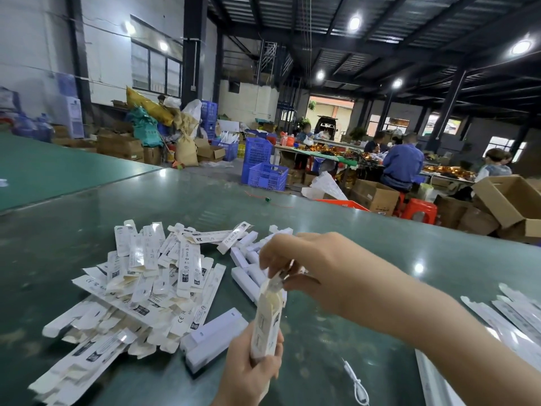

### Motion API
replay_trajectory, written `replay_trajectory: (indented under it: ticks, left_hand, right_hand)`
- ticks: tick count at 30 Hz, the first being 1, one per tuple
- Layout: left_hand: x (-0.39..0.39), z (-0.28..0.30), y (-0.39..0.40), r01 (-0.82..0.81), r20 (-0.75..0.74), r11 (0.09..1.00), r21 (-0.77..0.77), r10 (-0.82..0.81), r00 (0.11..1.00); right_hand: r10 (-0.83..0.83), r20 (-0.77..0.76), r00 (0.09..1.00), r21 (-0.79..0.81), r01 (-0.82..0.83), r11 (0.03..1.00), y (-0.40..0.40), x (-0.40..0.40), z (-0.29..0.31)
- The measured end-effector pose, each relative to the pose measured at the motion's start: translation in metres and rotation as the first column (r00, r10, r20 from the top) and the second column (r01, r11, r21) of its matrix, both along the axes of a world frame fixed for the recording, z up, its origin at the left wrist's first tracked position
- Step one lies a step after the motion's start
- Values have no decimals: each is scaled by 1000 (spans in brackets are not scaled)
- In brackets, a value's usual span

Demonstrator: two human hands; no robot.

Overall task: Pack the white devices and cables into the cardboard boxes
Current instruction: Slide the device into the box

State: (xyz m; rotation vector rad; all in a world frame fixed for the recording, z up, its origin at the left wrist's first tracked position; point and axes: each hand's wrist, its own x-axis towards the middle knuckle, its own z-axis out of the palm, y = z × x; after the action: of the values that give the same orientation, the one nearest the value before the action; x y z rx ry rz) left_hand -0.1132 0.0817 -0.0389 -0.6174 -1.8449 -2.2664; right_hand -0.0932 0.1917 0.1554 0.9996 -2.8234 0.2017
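My left hand grips the lower part of a narrow white cardboard box, held upright near the table's front. My right hand is at the box's open top, its fingers pinching something small there; I cannot tell what it is. A heap of flat, unfolded white boxes lies to the left. White devices lie beside the heap, with more white devices behind my right hand. A loose white cable lies on the table at the front.
The green table stretches ahead. More flat white boxes lie at the right edge. Beyond the table stand brown cartons, blue crates, red stools and several seated people at another table.
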Motion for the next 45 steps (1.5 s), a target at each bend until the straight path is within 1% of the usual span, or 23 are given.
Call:
replay_trajectory:
  ticks: [2, 5, 7, 12, 15, 16, 19, 21, 23, 27, 29, 31, 32, 33, 34, 35, 36, 37, 38, 41, 42, 43, 45]
  left_hand:
    - [0, 1, 0, -1, 10, 1000, 21, 0, 1000]
    - [4, 3, 1, 5, -4, 1000, 25, -5, 1000]
    - [5, 5, 2, 13, 7, 999, 52, -13, 1000]
    - [5, 9, 2, -4, -15, 998, 55, 4, 1000]
    - [6, 9, 1, -28, -37, 997, 78, 31, 999]
    - [6, 10, 1, -38, -31, 993, 111, 41, 999]
    - [2, 10, 4, -64, 9, 981, 181, 64, 998]
    - [-1, 9, 1, -56, 19, 976, 211, 53, 998]
    - [-2, 9, -1, -22, -37, 978, 208, 30, 999]
    - [-4, 0, -3, -1, -87, 984, 178, 17, 996]
    - [-3, -2, -3, -34, -129, 989, 145, 53, 990]
    - [-3, -3, 0, -96, -168, 984, 151, 121, 978]
    - [-4, -4, 1, -145, -196, 976, 165, 176, 965]
    - [-5, -4, 3, -198, -237, 965, 171, 235, 943]
    - [-4, -4, 3, -235, -285, 957, 169, 276, 918]
    - [-4, -4, 2, -246, -326, 955, 166, 289, 900]
    - [-4, -3, 2, -242, -345, 956, 164, 286, 894]
    - [-4, -4, 0, -240, -347, 958, 157, 281, 894]
    - [-4, -6, 0, -247, -342, 957, 149, 285, 896]
    - [-5, -8, 0, -249, -310, 951, 181, 296, 904]
    - [-5, -7, 1, -244, -313, 949, 200, 298, 902]
    - [-6, -6, 0, -241, -323, 947, 214, 302, 897]
    - [-6, -2, -1, -224, -336, 945, 237, 296, 894]
  right_hand:
    - [6, -1, 1000, -39, -6, 999, 2, 2, 2]
    - [-3, -23, 1000, 24, 4, 1000, 0, 1, -4]
    - [33, -61, 998, 57, -29, 998, -1, -3, -10]
    - [81, -121, 989, 71, -73, 995, -1, -7, -28]
    - [81, -82, 993, 60, -77, 995, 1, -8, -39]
    - [94, -104, 990, 55, -88, 995, 1, -6, -41]
    - [153, -321, 935, 108, -124, 986, 1, 1, -50]
    - [166, -303, 939, 34, -164, 986, 4, 5, -57]
    - [155, -304, 940, -55, -179, 982, 10, 5, -61]
    - [117, -332, 936, -46, -140, 989, 8, 2, -62]
    - [129, -344, 930, -58, -158, 986, 5, 2, -66]
    - [155, -367, 917, -73, -194, 978, 5, 3, -72]
    - [163, -343, 925, -140, -222, 965, 7, 3, -75]
    - [163, -304, 939, -258, -246, 934, 11, 3, -78]
    - [148, -256, 955, -412, -247, 877, 14, 3, -80]
    - [116, -221, 968, -563, -224, 796, 19, 1, -83]
    - [76, -193, 978, -675, -189, 713, 23, -1, -85]
    - [45, -166, 985, -734, -154, 661, 26, -3, -87]
    - [30, -136, 990, -743, -122, 658, 28, -5, -88]
    - [65, -60, 996, -608, -88, 789, 26, -8, -95]
    - [85, -22, 996, -577, -82, 812, 25, -9, -98]
    - [100, 0, 995, -556, -83, 827, 25, -9, -99]
    - [113, -15, 993, -518, -104, 849, 25, -10, -99]
